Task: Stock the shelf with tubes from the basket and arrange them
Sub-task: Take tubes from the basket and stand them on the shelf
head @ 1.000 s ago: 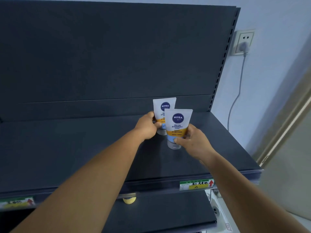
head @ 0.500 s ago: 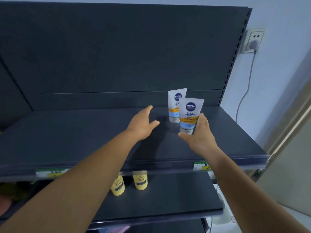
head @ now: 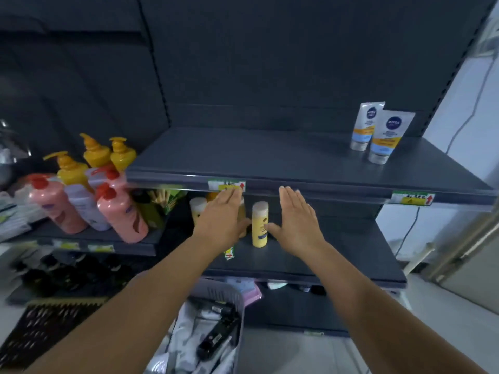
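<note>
So far only two tubes (head: 382,136) are standing on the shelf (head: 270,160); the left hand (head: 221,220) and right hand (head: 297,222) are hanging flat and empty over the basket (head: 237,300), which is holding more.

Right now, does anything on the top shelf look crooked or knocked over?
Nothing stands out. Both white tubes stand upright on their caps near the top shelf's right end, the front tube overlapping the rear one.
</note>
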`<state>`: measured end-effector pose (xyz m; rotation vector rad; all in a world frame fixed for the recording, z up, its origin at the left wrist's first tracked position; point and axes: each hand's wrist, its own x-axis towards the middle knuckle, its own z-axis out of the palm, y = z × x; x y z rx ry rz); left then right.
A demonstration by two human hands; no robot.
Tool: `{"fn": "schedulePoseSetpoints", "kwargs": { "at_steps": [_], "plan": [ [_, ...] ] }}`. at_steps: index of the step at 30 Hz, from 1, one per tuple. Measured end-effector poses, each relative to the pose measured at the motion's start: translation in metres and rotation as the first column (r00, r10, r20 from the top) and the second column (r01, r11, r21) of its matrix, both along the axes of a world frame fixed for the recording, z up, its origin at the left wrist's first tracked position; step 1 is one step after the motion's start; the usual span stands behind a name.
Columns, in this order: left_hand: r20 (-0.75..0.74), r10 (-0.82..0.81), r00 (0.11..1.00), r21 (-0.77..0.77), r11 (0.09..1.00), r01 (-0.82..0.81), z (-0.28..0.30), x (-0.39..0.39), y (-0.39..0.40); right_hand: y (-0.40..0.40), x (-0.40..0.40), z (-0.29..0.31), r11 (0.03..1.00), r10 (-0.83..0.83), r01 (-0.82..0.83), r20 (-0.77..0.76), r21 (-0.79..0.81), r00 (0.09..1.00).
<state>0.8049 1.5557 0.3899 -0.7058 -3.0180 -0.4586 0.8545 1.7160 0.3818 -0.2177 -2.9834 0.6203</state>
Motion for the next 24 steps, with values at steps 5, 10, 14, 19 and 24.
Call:
{"fn": "schedulePoseSetpoints", "kwargs": {
  "at_steps": [5,10,14,19,24],
  "plan": [
    [0.079,0.074,0.994,-0.059,0.996,-0.069,-0.044,0.028,-0.076,-0.073,0.014,-0.043,0.996,0.094,-0.092,0.115,-0.02,0.989],
    [0.198,0.157,0.967,-0.086,0.986,-0.143,-0.088,0.042,-0.124,-0.12,0.016,-0.087,0.985,0.171,-0.169,0.222,-0.028,0.96],
    [0.311,0.222,0.924,-0.088,0.975,-0.205,-0.13,0.051,-0.146,-0.139,0.014,-0.127,0.972,0.233,-0.23,0.312,-0.047,0.921],
    [0.434,0.258,0.863,-0.127,0.966,-0.225,-0.189,0.057,-0.153,-0.146,0.006,-0.181,0.972,0.232,-0.22,0.432,-0.078,0.872],
    [0.545,0.258,0.798,-0.161,0.966,-0.202,-0.246,0.059,-0.134,-0.145,-0.006,-0.23,0.974,0.225,-0.21,0.528,-0.09,0.819]
  ]
}}
